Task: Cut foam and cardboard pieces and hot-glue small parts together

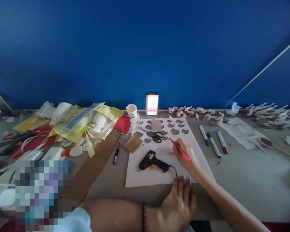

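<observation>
My right hand (185, 155) is closed around a red utility knife (181, 150), its tip down near the surface of a white board (134, 175). Curved openings run in rows through the upper part of this board. My left hand (178, 203) lies with fingers stretched out at the board's near edge, holding nothing. Between the hands and the board's left side rests a black glue gun (152, 160) with an orange trigger; its cord passes near my left fingertips. Black-handled scissors (157, 136) lie on the board, beside a small tan piece (156, 125).
Three markers (214, 145) lie right of the board. A paper cup (131, 111) and a lit phone (152, 104) stand by the blue wall (145, 48). A black pen (116, 154), brown cardboard (132, 143) and yellow packaging (74, 124) are at left. White scraps (200, 111) line the back right.
</observation>
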Motion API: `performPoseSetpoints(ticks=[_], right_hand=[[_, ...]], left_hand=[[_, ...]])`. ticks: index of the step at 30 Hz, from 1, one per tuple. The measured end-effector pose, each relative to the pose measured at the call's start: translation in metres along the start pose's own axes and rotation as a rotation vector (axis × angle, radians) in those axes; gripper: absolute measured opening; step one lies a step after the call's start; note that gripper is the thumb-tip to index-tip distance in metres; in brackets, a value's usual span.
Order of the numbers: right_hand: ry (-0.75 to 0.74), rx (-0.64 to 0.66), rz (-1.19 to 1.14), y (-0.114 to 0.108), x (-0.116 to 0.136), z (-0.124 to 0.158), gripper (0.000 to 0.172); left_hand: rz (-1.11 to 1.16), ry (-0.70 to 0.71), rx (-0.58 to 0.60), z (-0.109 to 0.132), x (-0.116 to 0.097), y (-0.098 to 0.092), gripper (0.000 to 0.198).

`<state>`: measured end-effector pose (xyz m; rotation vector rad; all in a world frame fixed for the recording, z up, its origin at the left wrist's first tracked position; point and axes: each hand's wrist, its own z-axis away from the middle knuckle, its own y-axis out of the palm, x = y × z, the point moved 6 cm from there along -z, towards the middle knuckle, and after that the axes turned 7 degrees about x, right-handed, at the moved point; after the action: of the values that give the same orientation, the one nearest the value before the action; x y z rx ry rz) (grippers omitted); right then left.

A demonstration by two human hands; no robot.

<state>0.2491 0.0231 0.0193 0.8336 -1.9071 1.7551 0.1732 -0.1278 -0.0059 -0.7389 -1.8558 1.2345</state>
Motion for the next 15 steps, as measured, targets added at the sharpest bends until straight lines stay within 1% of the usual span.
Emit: performPoseSetpoints(ticks=[9,15], right_hand=[[-0.011,-0.016,-0.008,-0.002,0.001,0.001,0.012],[0.049,-0.117,-0.117,-0.002,-0.012,0.005,0.015]], left_hand=[[-0.004,-0.006,0.005,0.000,-0.001,0.002,0.037],[0.041,-0.002,0.005,0.001,0.000,0.000,0.036]])
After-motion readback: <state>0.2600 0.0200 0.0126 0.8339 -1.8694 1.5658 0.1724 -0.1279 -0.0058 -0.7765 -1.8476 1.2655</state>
